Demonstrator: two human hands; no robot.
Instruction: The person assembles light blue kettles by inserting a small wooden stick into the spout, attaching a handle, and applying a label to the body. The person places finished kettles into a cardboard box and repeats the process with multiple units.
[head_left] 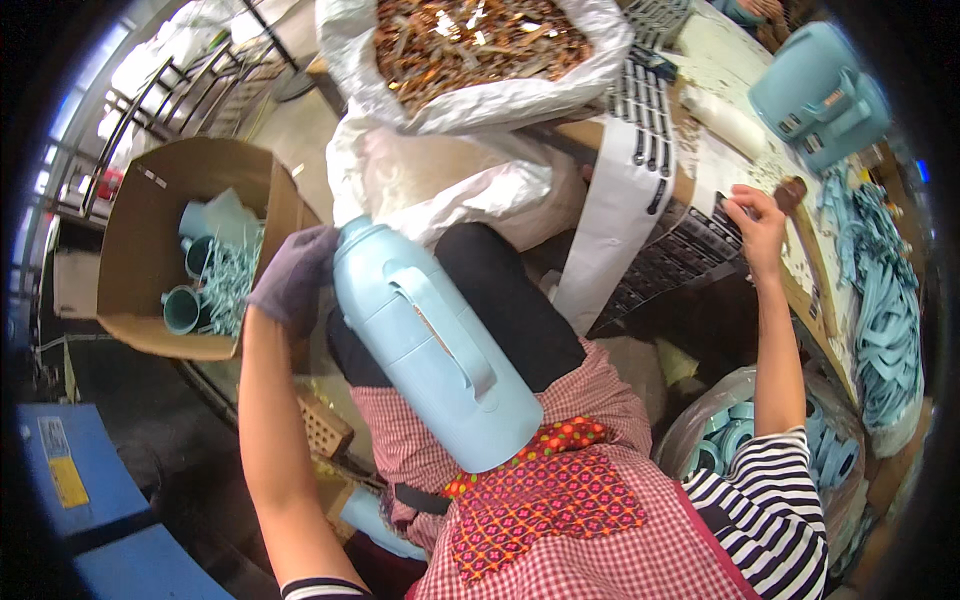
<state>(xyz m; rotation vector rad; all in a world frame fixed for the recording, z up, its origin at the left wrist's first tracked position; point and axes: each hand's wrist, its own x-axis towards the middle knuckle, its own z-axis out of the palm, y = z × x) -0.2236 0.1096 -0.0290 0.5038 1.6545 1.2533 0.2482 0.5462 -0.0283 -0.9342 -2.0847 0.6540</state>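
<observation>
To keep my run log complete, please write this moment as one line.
left grip: gloved, holding blue flask by top | right grip: bare, at label sheet | flask: handle up, over lap

a workshop: pale-blue strips point(888, 345) heaped along the right edge of the desk point(722, 48), a carton point(145, 245) of parts point(183, 309), bagged rings point(738, 436).
</observation>
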